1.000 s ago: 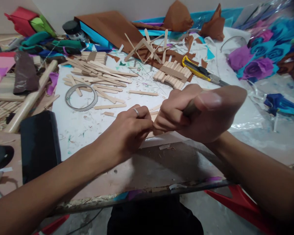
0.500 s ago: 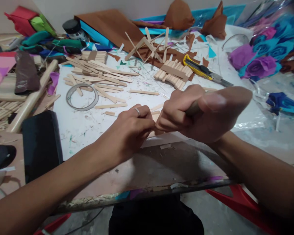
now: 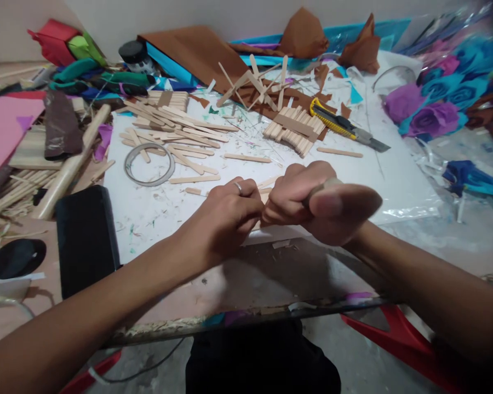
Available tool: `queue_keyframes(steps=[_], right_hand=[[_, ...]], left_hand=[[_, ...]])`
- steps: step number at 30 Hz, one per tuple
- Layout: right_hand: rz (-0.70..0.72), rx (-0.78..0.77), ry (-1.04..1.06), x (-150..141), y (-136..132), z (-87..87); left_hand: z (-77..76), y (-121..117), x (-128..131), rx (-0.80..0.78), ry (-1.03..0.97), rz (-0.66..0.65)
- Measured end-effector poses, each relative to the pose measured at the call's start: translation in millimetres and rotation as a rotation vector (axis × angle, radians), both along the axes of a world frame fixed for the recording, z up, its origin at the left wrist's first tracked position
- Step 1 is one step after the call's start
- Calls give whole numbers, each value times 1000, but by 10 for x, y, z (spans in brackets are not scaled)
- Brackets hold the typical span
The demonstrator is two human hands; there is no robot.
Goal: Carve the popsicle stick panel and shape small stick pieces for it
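Note:
My left hand [image 3: 234, 210], with a ring on one finger, is closed with its fingertips pressed down close to the right hand; what lies in them is hidden. My right hand [image 3: 316, 205] is a fist around a dark olive-brown object [image 3: 321, 189]. Only a small part of it shows between thumb and fingers, and I cannot make out its kind. Pale wooden craft sticks [image 3: 266, 189] lie just behind and partly under both hands, on white paper [image 3: 148, 213]. A single craft stick [image 3: 195, 191] lies to the left of the hands.
Behind are loose craft sticks [image 3: 189, 131], a tape roll [image 3: 128, 167], a banded stick bundle [image 3: 296, 128] and a yellow cutter knife [image 3: 345, 126] with its blade out. A black phone [image 3: 86, 241] lies left; paper flowers [image 3: 431, 109] stand right. The table edge [image 3: 181, 323] is near me.
The view has shifted, so the table things appear further right. My right hand has come lower and turned, with its thumb end nearer the left hand. Both hands stay closed.

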State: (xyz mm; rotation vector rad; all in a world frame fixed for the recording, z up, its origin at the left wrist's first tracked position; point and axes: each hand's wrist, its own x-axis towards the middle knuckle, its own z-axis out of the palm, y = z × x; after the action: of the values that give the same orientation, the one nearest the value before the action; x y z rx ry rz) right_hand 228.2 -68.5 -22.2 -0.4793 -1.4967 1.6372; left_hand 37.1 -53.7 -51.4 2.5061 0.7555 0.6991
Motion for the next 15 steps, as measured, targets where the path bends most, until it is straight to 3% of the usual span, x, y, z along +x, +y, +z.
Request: queue_keyframes(steps=[6,11,15], right_hand=[[56,-89,132,2,30,47],[-26,-110,133,-15,8,12],[60,-47,250,83,53,60]], left_hand=[[48,2,-10,-111,22,-41],[27,23,8,-74,39,-47],[-24,43,16,-11,19,-53]])
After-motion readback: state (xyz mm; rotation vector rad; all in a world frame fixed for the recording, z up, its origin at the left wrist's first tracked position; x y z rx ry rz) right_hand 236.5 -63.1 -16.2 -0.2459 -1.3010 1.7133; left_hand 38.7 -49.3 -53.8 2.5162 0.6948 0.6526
